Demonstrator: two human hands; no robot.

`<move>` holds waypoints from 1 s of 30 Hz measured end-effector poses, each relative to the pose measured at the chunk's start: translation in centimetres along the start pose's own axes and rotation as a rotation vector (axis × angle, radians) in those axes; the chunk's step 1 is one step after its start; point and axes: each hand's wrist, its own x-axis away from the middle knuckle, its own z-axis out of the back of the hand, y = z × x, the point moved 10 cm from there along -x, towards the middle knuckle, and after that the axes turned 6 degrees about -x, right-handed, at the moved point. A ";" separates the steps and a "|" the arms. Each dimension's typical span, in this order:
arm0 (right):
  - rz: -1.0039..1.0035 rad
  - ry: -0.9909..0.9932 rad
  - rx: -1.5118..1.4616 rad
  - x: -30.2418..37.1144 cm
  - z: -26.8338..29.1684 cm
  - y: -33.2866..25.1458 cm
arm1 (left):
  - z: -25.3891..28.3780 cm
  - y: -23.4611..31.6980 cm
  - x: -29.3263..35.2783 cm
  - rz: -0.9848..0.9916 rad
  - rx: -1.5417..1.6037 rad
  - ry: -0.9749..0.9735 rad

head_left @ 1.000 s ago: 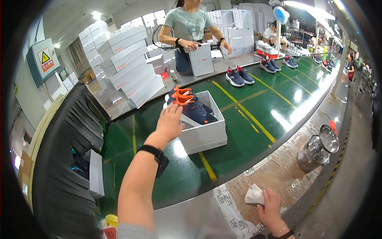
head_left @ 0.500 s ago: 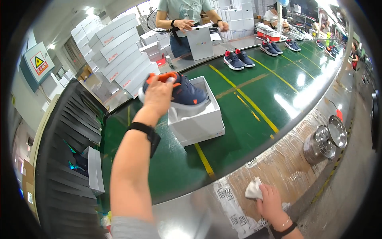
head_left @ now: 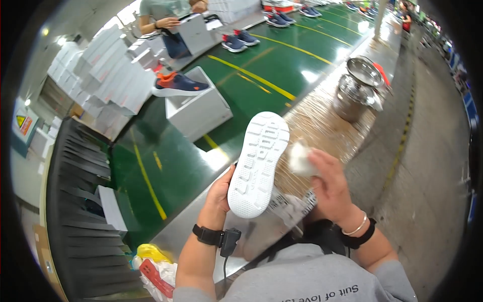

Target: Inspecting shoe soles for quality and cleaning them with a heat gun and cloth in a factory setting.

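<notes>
My left hand (head_left: pixel 219 192) is closed round the side of a sneaker (head_left: pixel 259 163), its white treaded sole turned toward me; the upper is hidden behind the sole. Just right of the sole, my right hand (head_left: pixel 334 189) pinches a white cloth (head_left: pixel 301 160), slightly blurred and apart from the shoe. On the green belt beyond stands an open white shoebox (head_left: pixel 201 118). A second sneaker (head_left: pixel 181 83), navy with an orange collar, lies tilted across the top of that box.
A metal canister with its lid tipped up (head_left: pixel 354 98) stands on the film-covered bench at right. Pairs of sneakers (head_left: pixel 240 40) sit along the belt (head_left: pixel 176 166). Black strip curtains (head_left: pixel 80 211) hang at left, near stacked white boxes (head_left: pixel 108 70). A co-worker handles another box (head_left: pixel 196 32).
My left hand has brought one sneaker from the shoebox to in front of me, sole facing me. My right hand has raised the cloth from the bench. The view has swung right.
</notes>
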 end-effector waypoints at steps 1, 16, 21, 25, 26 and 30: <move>0.062 -0.038 0.043 0.2 -0.6 -1.5 | 0.4 -1.8 -0.6 0.024 0.003 -0.006; -0.239 -0.137 0.133 -0.9 -4.5 12.6 | 0.8 -8.0 -2.6 0.234 -0.110 0.089; 0.468 -0.314 0.045 5.2 -8.5 -5.1 | 1.8 -6.3 -1.5 0.169 -0.170 -0.042; 0.050 -0.212 0.101 -2.2 -6.6 8.2 | -0.8 -6.2 -1.2 0.186 -0.244 0.109; -0.126 -0.152 0.248 -3.1 -5.4 12.4 | -1.2 -6.4 -1.5 0.186 -0.264 0.135; -0.349 -0.284 0.357 -3.9 -5.0 19.7 | 0.9 -5.2 -1.6 0.128 -0.449 0.201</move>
